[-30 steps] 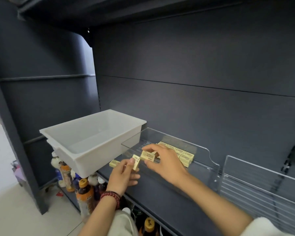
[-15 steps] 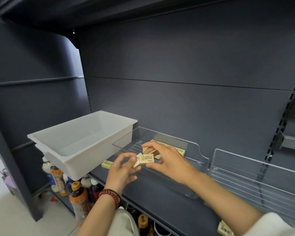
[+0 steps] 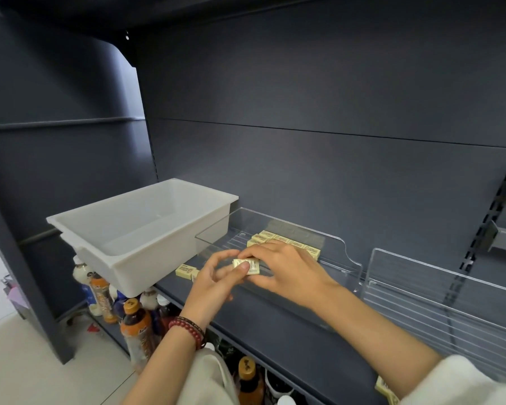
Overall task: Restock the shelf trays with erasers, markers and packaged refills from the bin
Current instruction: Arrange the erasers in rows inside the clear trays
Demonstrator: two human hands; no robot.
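A white bin (image 3: 105, 226) stands on the dark shelf at the left. To its right sits a clear plastic tray (image 3: 336, 247) holding several yellow erasers (image 3: 268, 235) in rows at the back. Over the tray's front, my left hand (image 3: 214, 285) and my right hand (image 3: 289, 270) meet on a small stack of yellow erasers (image 3: 247, 266). Both hands pinch it, left thumb on its front face, right fingers curled over its top. A loose eraser (image 3: 186, 270) lies on the shelf beside the bin.
A second clear tray (image 3: 438, 290) stands to the right. Another yellow eraser (image 3: 384, 387) lies at the shelf's front edge near my right sleeve. Drink bottles (image 3: 135, 323) crowd the lower shelf below. Metal shelf brackets (image 3: 503, 241) jut from the right upright.
My two hands have closed together on the erasers; a second ago each hand held its own eraser apart. The camera view has shifted slightly.
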